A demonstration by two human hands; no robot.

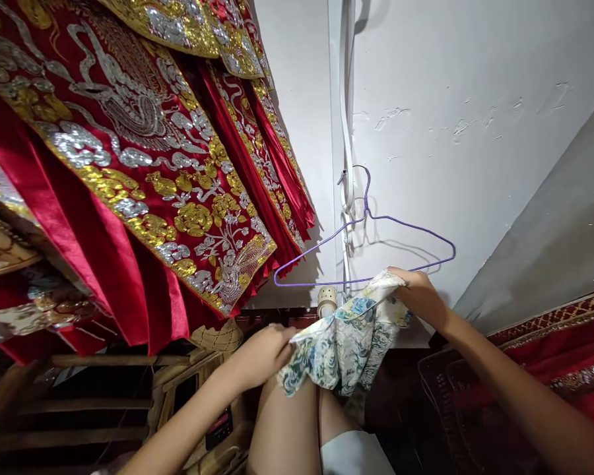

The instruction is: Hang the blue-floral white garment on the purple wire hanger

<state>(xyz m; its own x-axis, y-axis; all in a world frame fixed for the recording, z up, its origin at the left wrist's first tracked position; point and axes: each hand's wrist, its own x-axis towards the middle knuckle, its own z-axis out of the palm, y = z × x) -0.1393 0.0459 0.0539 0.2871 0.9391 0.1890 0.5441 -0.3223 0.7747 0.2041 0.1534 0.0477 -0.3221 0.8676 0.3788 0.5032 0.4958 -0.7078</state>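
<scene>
A white cloth garment [349, 340] with a blue and yellow floral print stretches between my two hands, above my legs. My left hand [270, 353] is closed on its left end. On the other side, my right hand [418, 290] pinches its upper right edge, close to the bottom bar of a purple hanger [366, 216]. That hanger hangs by its hook from a white strap [347, 132] along the wall. The garment's top edge passes in front of the hanger's lower bar; I cannot tell whether they touch. Its lower part droops in folds.
Red clothing with gold and silver embroidery [193, 218] hangs at the left. Below it stands a wooden chair [178, 389]. A beige perforated cylinder [327, 300] is behind the garment. Red fabric with beaded trim [574, 349] lies at the right, beside the white wall [475, 86].
</scene>
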